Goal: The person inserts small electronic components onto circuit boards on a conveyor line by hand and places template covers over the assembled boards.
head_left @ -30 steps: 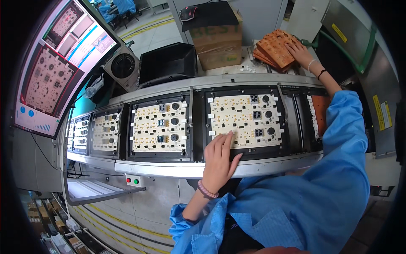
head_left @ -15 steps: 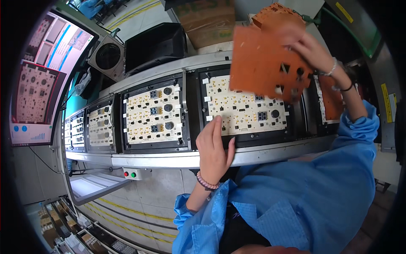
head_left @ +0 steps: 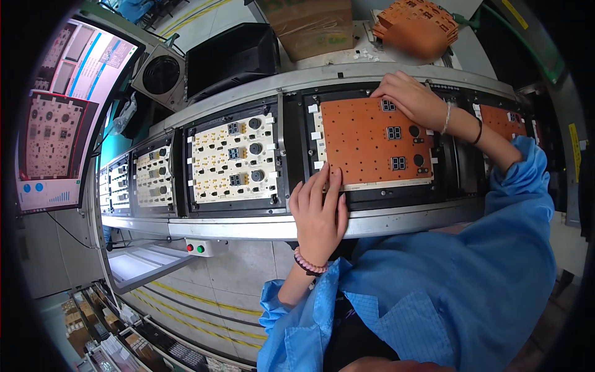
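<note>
Seen from above, a person in a blue smock stands at a curved conveyor line (head_left: 260, 228) that carries a row of black trays. In the tray straight ahead lies an orange cover plate (head_left: 372, 144), a flat perforated rectangle with small cut-outs, set over a pale circuit board whose edge shows along the plate's left and near sides. The plate's long axis runs left to right, along the belt. The left hand (head_left: 319, 211) lies flat at the plate's near left corner, fingers together and stretched forward, fingertips on the plate's edge; it holds nothing. The right hand (head_left: 412, 99) reaches across to the far right corner, fingers curved down and pressing on the plate beside the small display windows; it pinches nothing either. So the plate lies between the two hands, held at opposite corners, with the left hand nearer the body and the right arm stretched over the tray's right side. Just left, in the next tray, an uncovered cream circuit board (head_left: 234, 160) shows its knobs and displays, and more such boards follow down the line to the left. At the right a second orange plate (head_left: 505, 121) sits in another tray, partly hidden by the right forearm. Beyond the belt rest a stack of orange plates (head_left: 416, 26), a cardboard box (head_left: 310, 25) and a black case (head_left: 232, 53). A large monitor (head_left: 62, 118) hangs at the far left. Nothing lies on the plate between the hands.
</note>
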`<state>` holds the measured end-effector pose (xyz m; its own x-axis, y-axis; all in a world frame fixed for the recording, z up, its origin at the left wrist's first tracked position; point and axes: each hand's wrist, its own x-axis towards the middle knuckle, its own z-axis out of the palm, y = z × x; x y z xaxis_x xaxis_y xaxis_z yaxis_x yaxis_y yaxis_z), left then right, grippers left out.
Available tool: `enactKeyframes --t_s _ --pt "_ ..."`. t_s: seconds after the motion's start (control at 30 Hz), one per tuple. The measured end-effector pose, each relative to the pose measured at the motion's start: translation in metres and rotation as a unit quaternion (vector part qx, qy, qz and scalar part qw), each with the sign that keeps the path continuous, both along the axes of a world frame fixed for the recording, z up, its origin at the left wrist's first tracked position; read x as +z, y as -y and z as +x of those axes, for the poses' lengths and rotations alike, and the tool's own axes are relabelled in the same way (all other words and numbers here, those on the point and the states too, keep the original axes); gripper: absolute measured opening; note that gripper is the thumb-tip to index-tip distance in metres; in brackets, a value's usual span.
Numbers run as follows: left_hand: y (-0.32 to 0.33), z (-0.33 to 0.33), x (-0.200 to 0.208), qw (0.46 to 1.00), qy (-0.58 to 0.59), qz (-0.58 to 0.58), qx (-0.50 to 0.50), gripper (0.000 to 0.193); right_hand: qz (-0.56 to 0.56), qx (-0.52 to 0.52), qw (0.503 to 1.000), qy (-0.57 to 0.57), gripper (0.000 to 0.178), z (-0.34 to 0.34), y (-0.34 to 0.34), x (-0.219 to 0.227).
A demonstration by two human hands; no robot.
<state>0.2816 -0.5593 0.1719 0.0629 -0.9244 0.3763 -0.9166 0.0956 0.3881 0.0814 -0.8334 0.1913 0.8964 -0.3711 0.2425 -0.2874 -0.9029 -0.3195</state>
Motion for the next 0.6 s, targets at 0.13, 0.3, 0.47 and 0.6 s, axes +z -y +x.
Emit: enactKeyframes --t_s 0.13,0.3,0.47,0.6 --pt "-0.001 0.000 0.006 0.999 0.021 0.030 0.001 0.053 -0.154 -0.020 0.987 -0.039 0.043 -0.008 -0.017 -0.005" --pt "-0.004 -0.005 0.015 0.995 0.061 0.077 0.003 0.060 -0.207 -0.119 0.967 -0.088 0.051 -0.007 -0.038 -0.004" --pt "-0.001 0.002 0.018 0.995 0.069 0.077 -0.011 0.062 -0.223 -0.137 0.960 -0.102 0.053 -0.010 -0.035 -0.002" --pt "0.002 0.011 0.006 0.998 0.006 0.056 -0.034 0.056 -0.228 -0.148 0.956 -0.111 0.037 -0.014 -0.022 0.008"
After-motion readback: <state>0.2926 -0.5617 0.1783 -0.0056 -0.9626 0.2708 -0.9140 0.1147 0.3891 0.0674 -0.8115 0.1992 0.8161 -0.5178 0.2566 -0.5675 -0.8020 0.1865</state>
